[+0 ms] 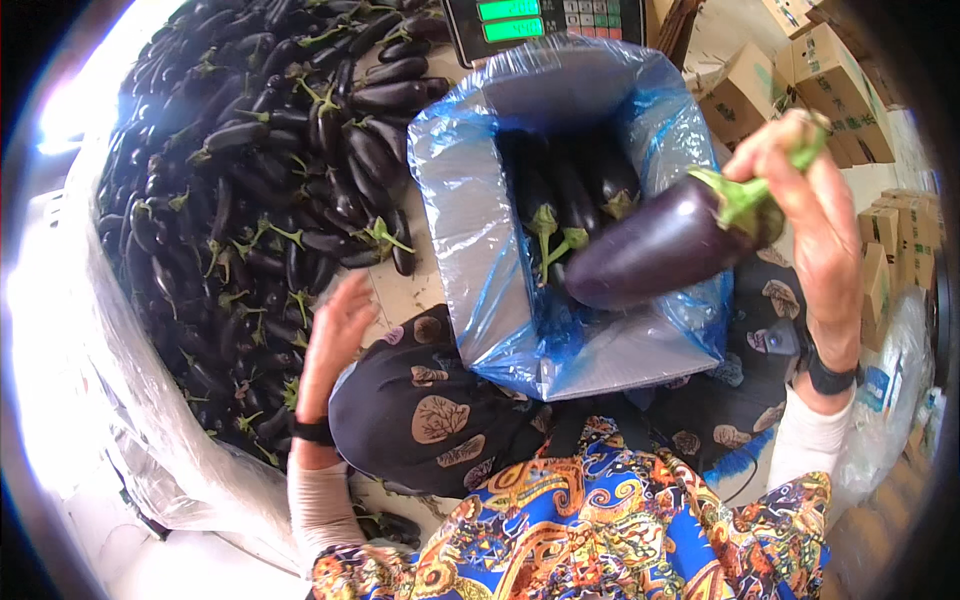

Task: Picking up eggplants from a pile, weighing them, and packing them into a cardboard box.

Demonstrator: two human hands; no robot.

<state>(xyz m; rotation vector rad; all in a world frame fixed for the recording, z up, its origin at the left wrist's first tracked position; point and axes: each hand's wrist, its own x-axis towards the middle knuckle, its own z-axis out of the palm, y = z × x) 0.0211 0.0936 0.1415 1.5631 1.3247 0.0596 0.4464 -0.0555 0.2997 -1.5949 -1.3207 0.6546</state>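
Note:
An eggplant (660, 244) hangs tilted over the right side of the box, and my right hand (814, 202) grips it by its green stem end. Under it stands an open cardboard box (480, 300) lined with blue plastic film (682, 135). Several dark eggplants (574, 187) lie inside, their green stems towards me; the held one hides part of them. My left hand (341, 319) is at the edge of the big eggplant pile (247, 202), slightly blurred. Its fingers are partly spread and nothing shows in them.
A digital scale (547, 22) with green displays stands behind the box. Cardboard cartons (825, 97) are stacked at the right, with more cartons (896, 232) below them. Clear plastic sheeting (150, 420) borders the pile at the left. A plastic bag (889, 397) lies beside my right arm.

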